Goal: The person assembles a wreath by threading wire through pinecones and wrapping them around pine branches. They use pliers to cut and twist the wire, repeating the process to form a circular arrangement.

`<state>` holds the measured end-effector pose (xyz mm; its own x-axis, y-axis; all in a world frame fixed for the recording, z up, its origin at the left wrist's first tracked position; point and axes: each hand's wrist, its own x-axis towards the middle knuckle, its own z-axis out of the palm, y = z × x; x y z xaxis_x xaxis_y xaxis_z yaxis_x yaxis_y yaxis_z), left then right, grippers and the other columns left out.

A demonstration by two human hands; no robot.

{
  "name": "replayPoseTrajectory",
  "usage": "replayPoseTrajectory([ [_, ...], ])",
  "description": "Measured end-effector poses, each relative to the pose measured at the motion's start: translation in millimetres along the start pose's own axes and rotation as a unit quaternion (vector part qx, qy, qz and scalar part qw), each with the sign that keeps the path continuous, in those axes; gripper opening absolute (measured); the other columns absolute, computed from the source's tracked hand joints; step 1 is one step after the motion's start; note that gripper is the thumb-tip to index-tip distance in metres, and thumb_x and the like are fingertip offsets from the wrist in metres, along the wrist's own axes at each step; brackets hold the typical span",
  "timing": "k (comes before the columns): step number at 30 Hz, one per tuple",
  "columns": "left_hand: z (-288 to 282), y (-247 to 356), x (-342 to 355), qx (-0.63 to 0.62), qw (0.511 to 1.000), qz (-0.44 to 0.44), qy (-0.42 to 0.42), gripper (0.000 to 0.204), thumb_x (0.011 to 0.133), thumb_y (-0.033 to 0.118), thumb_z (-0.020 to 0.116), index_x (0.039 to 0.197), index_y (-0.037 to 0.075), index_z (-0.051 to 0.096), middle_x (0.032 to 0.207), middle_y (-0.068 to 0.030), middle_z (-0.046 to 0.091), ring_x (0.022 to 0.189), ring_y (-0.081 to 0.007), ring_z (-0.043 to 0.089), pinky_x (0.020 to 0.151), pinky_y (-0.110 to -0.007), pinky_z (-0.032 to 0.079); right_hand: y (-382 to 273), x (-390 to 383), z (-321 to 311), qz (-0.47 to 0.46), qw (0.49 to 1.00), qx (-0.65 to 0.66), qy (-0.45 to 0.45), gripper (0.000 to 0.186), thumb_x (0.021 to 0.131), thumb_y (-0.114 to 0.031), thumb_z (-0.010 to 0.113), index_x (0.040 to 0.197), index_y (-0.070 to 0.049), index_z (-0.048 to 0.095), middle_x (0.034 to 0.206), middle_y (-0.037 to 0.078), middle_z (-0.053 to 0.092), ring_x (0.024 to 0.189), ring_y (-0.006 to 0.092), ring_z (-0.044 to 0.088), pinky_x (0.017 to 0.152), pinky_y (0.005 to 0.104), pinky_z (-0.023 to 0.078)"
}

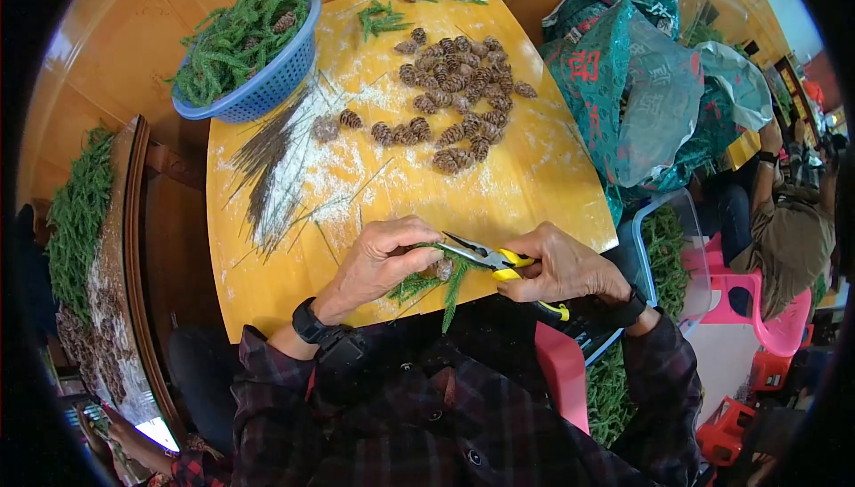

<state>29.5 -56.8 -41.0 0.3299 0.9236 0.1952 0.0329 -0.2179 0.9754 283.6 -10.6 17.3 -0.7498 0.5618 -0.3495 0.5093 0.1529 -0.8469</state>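
Observation:
My right hand is closed round the yellow-and-black handles of long-nose pliers. Their jaws stand apart and point left, one jaw reaching the fingertips of my left hand. That hand pinches a green artificial pine sprig, whose needles hang down below the fingers at the table's near edge. A small brownish cone shows beside the left fingertips, partly hidden. Fingers and pliers hide the sprig's upper end.
On the yellow table lie a heap of pine cones, dark wire stems and white powder. A blue basket of green sprigs stands far left. Teal bags and a tub of greenery are at right; people sit nearby.

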Motion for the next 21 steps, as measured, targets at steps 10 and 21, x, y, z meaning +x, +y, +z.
replayPoseTrajectory([
  [10,1.5,2.7,1.1,0.016,1.0,-0.007,-0.006,0.011,0.082,0.004,0.062,0.091,-0.003,0.063,0.074,-0.0069,0.059,0.064,-0.0139,0.056,0.058,-0.026,0.043,-4.0,2.0,0.7,0.012,1.0,0.003,-0.017,0.018,0.076,-0.016,0.063,0.08,0.0,0.059,0.055,-0.001,0.043,0.052,0.0046,0.037,0.046,0.0239,0.03],
  [21,3.0,2.2,-4.3,-0.069,0.99,-0.123,0.03,0.012,0.082,0.005,0.063,0.093,-0.001,0.064,0.074,-0.0044,0.059,0.064,-0.0077,0.053,0.056,-0.024,0.041,5.1,6.1,8.5,-0.032,0.999,0.007,-0.017,0.012,0.077,-0.015,0.061,0.079,-0.003,0.059,0.049,-0.002,0.039,0.045,0.0059,0.035,0.043,0.0241,0.029],
])
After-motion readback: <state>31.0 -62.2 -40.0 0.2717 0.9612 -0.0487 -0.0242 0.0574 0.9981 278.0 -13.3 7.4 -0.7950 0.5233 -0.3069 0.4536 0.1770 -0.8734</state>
